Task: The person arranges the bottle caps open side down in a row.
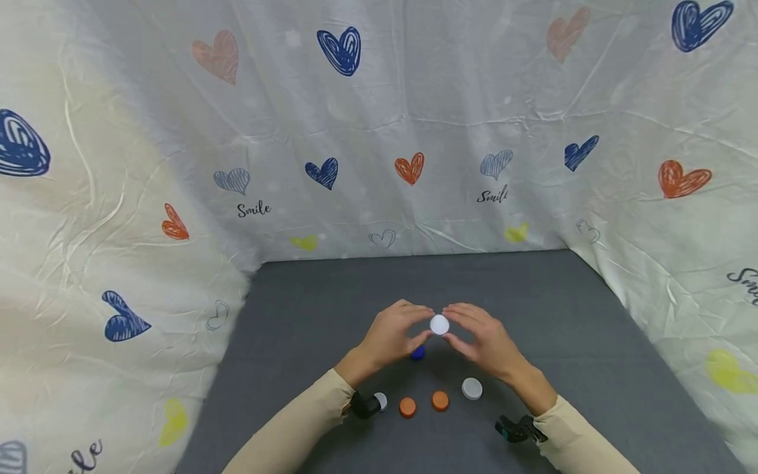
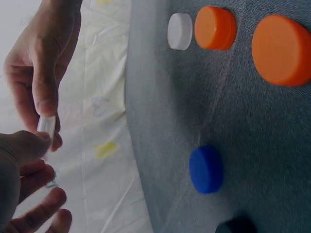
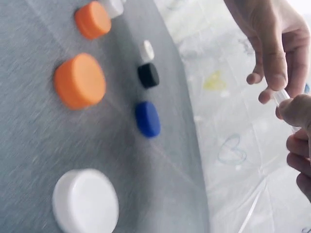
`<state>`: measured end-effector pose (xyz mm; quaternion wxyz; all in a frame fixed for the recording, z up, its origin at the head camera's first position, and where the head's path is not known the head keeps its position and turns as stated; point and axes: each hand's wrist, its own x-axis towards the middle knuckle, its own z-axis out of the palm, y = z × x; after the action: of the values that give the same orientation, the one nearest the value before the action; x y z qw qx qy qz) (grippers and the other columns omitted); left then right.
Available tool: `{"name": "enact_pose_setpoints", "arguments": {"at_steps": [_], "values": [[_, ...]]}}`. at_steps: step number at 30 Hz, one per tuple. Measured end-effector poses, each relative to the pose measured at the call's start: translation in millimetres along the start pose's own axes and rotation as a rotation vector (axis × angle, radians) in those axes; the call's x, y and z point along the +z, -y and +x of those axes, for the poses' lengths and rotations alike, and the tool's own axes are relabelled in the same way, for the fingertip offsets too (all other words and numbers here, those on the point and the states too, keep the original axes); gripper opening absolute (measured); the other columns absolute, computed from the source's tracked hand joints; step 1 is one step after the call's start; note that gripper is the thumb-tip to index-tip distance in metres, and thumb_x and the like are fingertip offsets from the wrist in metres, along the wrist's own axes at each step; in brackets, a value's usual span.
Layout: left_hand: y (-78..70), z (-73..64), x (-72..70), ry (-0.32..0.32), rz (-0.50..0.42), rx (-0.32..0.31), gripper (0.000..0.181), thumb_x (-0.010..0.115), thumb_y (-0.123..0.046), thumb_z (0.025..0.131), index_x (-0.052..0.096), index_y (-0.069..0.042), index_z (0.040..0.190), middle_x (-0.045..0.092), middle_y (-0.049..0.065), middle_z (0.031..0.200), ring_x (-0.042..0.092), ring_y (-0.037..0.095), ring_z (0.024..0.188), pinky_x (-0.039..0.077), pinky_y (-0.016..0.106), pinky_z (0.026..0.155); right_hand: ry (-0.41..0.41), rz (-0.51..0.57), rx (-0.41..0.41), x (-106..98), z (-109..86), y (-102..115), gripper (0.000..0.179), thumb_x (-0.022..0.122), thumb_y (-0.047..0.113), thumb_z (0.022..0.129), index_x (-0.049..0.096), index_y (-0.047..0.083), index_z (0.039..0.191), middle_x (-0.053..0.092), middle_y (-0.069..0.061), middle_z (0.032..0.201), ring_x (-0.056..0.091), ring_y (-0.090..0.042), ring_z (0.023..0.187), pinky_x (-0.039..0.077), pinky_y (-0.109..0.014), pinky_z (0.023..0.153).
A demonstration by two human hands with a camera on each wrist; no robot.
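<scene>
Above the grey table, both hands pinch one small round cap (image 1: 439,325), white from above and translucent from the side in the wrist views. My left hand (image 1: 386,337) has its thumb and fingertips on the left side of it. From the right, my right hand (image 1: 488,339) grips it with thumb and fingers. Beneath the hands lies a blue cap (image 1: 418,353), partly covered in the head view. A black cap (image 3: 148,75) and a small white cap (image 3: 146,50) stand beyond it in the right wrist view; the left hand and arm hide them from above.
Nearer the body, two orange caps, one left (image 1: 407,407) and one right (image 1: 440,401), lie between a large white cap (image 1: 472,388) and another white cap (image 1: 381,401) beside the left wrist camera. A white heart-printed cloth (image 1: 367,118) hangs around the table (image 1: 320,296).
</scene>
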<state>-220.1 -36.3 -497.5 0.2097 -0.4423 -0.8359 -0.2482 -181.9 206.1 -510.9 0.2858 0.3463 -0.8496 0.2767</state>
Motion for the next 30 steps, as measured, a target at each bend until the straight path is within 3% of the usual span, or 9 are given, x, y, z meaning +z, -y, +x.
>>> {"name": "enact_pose_setpoints", "arguments": {"at_steps": [8, 12, 17, 30], "values": [[-1.7, 14.0, 36.8, 0.277, 0.169, -0.051, 0.026, 0.078, -0.034, 0.088, 0.076, -0.024, 0.112, 0.074, -0.012, 0.111, 0.064, 0.012, 0.094, 0.055, 0.029, 0.078, 0.091, -0.074, 0.102, 10.9, -27.0, -18.2, 0.042, 0.086, 0.018, 0.078, 0.074, 0.007, 0.117, 0.073, -0.009, 0.115, 0.068, -0.028, 0.108, 0.056, -0.049, 0.087], [-2.1, 15.2, 51.6, 0.366, 0.226, -0.042, 0.018, 0.078, -0.033, 0.087, 0.078, -0.026, 0.103, 0.075, -0.014, 0.103, 0.063, 0.013, 0.086, 0.053, 0.032, 0.071, 0.16, -0.106, 0.159, 21.8, -38.7, -23.4, 0.037, 0.084, 0.022, 0.082, 0.075, 0.006, 0.114, 0.073, -0.008, 0.114, 0.069, -0.027, 0.107, 0.056, -0.048, 0.088], [-2.1, 14.2, 64.0, 0.427, 0.286, -0.037, 0.012, 0.078, -0.034, 0.087, 0.078, -0.027, 0.097, 0.074, -0.014, 0.094, 0.062, 0.013, 0.083, 0.051, 0.033, 0.069, 0.209, -0.133, 0.188, 31.9, -45.4, -25.7, 0.035, 0.083, 0.025, 0.083, 0.076, 0.007, 0.112, 0.073, -0.007, 0.112, 0.069, -0.025, 0.107, 0.056, -0.046, 0.089], [-0.2, 10.7, 83.5, 0.488, 0.393, -0.049, 0.012, 0.077, -0.036, 0.088, 0.077, -0.026, 0.094, 0.074, -0.008, 0.091, 0.061, 0.017, 0.086, 0.05, 0.035, 0.072, 0.285, -0.134, 0.276, 42.4, -52.0, -25.2, 0.03, 0.08, 0.025, 0.086, 0.076, 0.009, 0.111, 0.071, -0.008, 0.117, 0.066, -0.027, 0.111, 0.054, -0.048, 0.091]]}}
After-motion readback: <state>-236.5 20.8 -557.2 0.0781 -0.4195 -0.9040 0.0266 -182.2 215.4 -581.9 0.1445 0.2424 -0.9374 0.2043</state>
